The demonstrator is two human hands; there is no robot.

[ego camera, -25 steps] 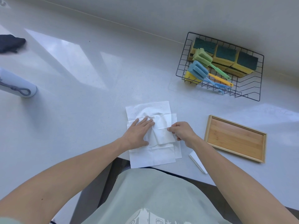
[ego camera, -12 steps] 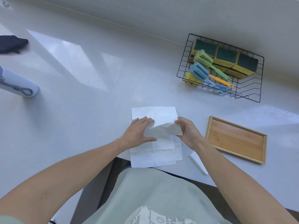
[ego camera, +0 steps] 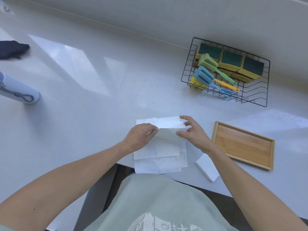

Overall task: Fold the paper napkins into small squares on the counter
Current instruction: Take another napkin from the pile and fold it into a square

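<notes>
A pile of white paper napkins (ego camera: 160,154) lies unfolded at the counter's near edge. The top napkin (ego camera: 168,125) is raised off the pile along a crease. My left hand (ego camera: 140,135) pinches the left end of that crease. My right hand (ego camera: 193,132) holds the right end between thumb and curled fingers. The far part of this napkin lies flat behind the hands. One folded napkin (ego camera: 207,167) rests on the counter right of the pile, under my right forearm.
A bamboo tray (ego camera: 243,144) sits to the right of the napkins. A black wire basket (ego camera: 260,97) with sponges and handled brushes stands at the back right. A pale blue bottle (ego camera: 18,92) lies at the left, and a dark cloth (ego camera: 11,49) beyond it.
My left hand went from lying flat on the pile to pinching the top napkin. Both hands have lifted that napkin and moved it away from me.
</notes>
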